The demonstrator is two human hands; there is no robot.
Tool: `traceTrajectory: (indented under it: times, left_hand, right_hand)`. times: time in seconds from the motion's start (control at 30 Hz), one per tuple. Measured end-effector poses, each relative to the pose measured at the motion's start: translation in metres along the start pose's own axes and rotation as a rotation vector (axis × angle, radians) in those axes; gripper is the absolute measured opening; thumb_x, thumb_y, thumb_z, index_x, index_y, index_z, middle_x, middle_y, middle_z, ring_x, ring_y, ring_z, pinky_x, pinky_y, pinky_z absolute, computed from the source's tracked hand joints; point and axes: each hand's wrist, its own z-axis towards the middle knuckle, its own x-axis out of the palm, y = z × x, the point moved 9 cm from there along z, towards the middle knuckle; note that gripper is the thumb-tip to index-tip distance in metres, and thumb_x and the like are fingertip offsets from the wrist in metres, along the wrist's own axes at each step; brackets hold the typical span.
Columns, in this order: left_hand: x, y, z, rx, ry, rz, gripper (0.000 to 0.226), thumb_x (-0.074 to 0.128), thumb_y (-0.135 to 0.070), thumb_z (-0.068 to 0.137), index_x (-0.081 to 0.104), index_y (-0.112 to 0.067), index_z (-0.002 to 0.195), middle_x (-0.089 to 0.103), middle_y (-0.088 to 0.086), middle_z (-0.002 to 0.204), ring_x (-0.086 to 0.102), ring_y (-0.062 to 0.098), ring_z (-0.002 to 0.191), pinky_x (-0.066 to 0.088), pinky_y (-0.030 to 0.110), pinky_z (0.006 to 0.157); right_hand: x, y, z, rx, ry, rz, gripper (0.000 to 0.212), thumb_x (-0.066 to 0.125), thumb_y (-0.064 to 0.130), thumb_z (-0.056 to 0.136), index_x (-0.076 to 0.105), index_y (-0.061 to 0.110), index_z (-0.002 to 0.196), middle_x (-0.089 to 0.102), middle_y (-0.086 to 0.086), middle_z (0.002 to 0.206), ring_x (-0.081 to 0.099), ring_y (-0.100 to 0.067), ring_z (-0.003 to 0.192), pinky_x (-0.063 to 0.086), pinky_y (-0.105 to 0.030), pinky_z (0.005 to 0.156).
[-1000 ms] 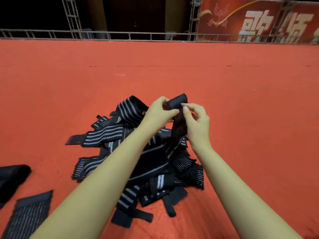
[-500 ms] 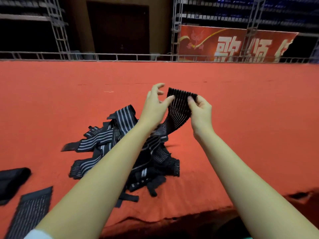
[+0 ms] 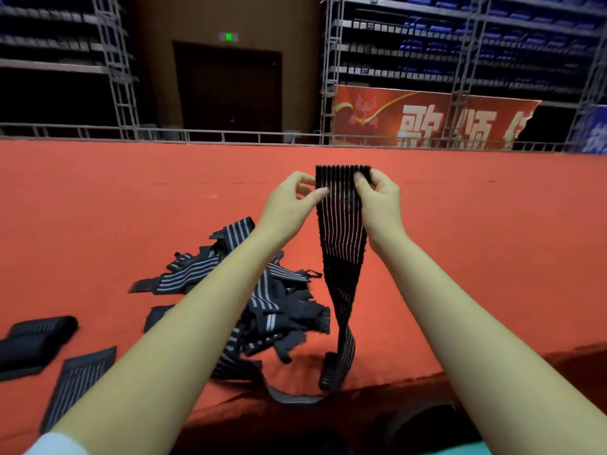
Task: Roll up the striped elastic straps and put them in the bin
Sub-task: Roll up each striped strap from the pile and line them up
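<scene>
Striped elastic strap held up, unrolled.
Left hand and right hand pinch its top corners at 12 o'clock; the dangling tail could snag the pile at 8 o'clock.

One head view only, wide-angle. Faces forward, tilted down. Fingers near, mid-frame; red floor beyond and below them.

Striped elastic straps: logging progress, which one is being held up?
The black thin-striped elastic strap hanging from the left hand and right hand; the other straps lie on the red carpet.
</scene>
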Motion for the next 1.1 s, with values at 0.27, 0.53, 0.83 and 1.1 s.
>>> traceTrajectory:
  times: [0.27,0.53,0.83,1.1]
  left_hand:
    - [0.072,0.114,-0.133,-0.277,0.424,0.197,0.029,0.065,-0.044,0.088,0.059,-0.018,0.097,0.063,-0.006,0.088,0.059,0.011,0.080,0.047,0.028,0.075]
    - [0.152,0.137,-0.239,-0.142,0.633,0.836,0.054,0.052,-0.049,0.092,0.039,-0.011,0.129,0.046,0.009,0.129,0.045,0.031,0.122,0.039,0.041,0.094]
    - [0.051,0.170,-0.141,-0.318,0.200,0.392,0.033,0.068,-0.033,0.086,0.043,-0.012,0.080,0.060,0.013,0.082,0.058,0.035,0.087,0.031,0.037,0.065]
    - [-0.032,0.213,-0.024,-0.296,0.184,0.796,0.015,0.044,0.005,0.087,0.048,-0.006,0.095,0.062,0.024,0.095,0.051,0.033,0.075,0.035,0.036,0.063]
  right_hand:
    - [-0.010,-0.052,-0.023,0.082,-0.048,-0.054,0.022,0.048,0.006,0.099,0.061,-0.011,0.102,0.060,-0.009,0.089,0.052,-0.017,0.084,0.043,-0.029,0.074]
    - [-0.023,-0.105,-0.050,0.161,-0.055,-0.109,0.022,0.052,0.006,0.096,0.063,-0.013,0.097,0.059,-0.008,0.086,0.051,-0.014,0.083,0.041,-0.029,0.071]
    - [-0.062,-0.140,-0.044,0.208,-0.237,-0.158,0.016,0.047,0.004,0.096,0.062,-0.002,0.094,0.055,-0.003,0.083,0.047,-0.013,0.081,0.039,-0.026,0.067]
    - [-0.068,-0.164,-0.028,0.243,-0.265,-0.158,0.031,0.047,0.004,0.097,0.051,0.022,0.071,0.051,0.007,0.072,0.044,-0.006,0.068,0.038,-0.025,0.065]
